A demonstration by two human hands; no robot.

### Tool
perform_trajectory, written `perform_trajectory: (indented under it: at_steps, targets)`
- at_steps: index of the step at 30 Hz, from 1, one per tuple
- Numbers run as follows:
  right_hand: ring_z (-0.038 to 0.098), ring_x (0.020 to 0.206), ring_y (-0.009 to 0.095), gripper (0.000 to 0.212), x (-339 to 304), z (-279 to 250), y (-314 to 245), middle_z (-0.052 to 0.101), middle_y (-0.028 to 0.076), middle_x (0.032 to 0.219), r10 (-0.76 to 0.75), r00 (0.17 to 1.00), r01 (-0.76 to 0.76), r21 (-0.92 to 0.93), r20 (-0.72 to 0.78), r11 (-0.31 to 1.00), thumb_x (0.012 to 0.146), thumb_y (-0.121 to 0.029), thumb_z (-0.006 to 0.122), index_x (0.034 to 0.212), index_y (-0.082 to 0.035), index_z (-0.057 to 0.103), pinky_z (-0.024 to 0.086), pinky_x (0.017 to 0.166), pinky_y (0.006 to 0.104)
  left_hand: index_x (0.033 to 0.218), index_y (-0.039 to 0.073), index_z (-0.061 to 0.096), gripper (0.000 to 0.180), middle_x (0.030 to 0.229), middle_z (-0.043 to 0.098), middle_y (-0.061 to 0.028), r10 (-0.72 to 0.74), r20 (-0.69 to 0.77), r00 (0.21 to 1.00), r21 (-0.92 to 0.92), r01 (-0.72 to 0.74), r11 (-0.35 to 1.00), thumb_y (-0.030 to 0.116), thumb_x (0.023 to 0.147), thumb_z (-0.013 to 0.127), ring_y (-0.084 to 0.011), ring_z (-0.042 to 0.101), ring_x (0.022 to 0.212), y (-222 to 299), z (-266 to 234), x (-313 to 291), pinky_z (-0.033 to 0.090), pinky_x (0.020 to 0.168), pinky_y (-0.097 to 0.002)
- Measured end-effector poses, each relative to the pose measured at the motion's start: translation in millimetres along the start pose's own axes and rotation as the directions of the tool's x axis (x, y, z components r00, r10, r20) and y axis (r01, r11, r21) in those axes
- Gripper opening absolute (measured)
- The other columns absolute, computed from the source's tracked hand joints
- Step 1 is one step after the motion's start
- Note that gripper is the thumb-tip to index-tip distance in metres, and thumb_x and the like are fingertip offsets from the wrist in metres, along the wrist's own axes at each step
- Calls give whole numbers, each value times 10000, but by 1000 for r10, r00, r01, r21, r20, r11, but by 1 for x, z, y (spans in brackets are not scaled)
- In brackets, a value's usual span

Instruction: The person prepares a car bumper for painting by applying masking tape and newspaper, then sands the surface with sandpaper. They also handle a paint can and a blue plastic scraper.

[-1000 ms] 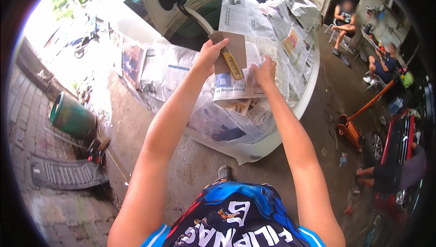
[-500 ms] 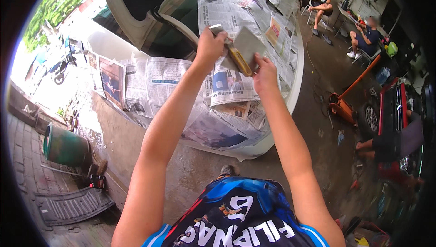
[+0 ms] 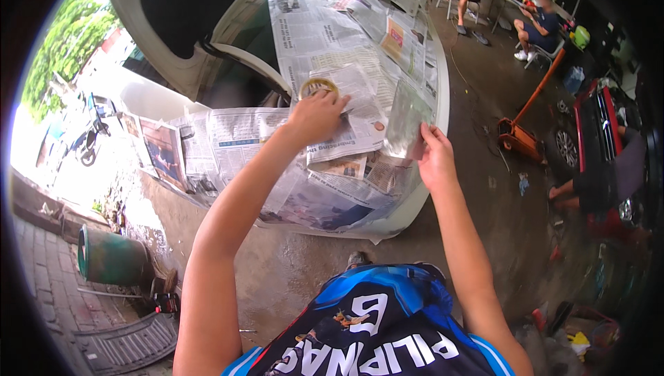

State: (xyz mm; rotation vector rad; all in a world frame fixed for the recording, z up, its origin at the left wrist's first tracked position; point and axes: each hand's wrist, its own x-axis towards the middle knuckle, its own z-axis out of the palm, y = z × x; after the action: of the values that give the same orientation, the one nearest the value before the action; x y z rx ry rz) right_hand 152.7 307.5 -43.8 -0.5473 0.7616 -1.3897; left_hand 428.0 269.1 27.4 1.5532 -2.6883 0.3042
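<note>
My left hand (image 3: pixel 317 118) is closed at a yellowish ring, which looks like a roll of tape (image 3: pixel 319 81), over the newspaper sheets (image 3: pixel 325 37). Its fingertips are partly hidden. Between thumb and fingers, my right hand (image 3: pixel 436 158) pinches the lower right edge of a flat, rectangular grey plate (image 3: pixel 405 118). The plate is tilted and shiny, above the papers. Newspaper covers much of the white car body (image 3: pixel 432 189) in front of me.
Two people sit on chairs at the back right, near an orange floor jack (image 3: pixel 520 142). A red car part (image 3: pixel 598 123) stands at the right, with another person bending beside it. At the left lie a green drum (image 3: pixel 114 255) and a black ribbed panel (image 3: pixel 128 341).
My hands have moved apart. The left went lower and the right shifted right and down with the plate. The yellowish thing that overlapped the plate is now beside my left hand.
</note>
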Motion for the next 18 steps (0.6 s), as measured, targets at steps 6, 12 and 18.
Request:
perform_trajectory:
  at_steps: [6,12,18]
  targets:
    - [641,951,101,176,-57,-95,-21,674,-12,1027,35,999,-35,-15,28,999,1025,-221,581,1119,-79,626,501,848,276,1440,77,466,685,1289,605,-153,-4,-131,991,-100,-9,995,427,892,680,-326,539,1239,-20,-1,-15,396,1082,-444]
    - [679,940,127,104,-118,-156,-15,701,10,1012,19,993,-4,125,-113,992,1018,-198,589,1067,-111,622,556,830,297,1419,74,487,639,1263,609,-138,-31,-317,948,-209,-37,977,316,877,723,-341,564,1185,-23,6,-22,462,1004,-429]
    - [701,934,141,108,-145,-171,18,720,7,1013,95,971,-42,235,-218,971,1004,-202,610,1066,-116,634,573,821,309,1376,85,531,601,1209,599,-142,-50,-448,893,-151,-20,988,236,842,760,-345,573,1128,-13,4,-25,485,939,-433]
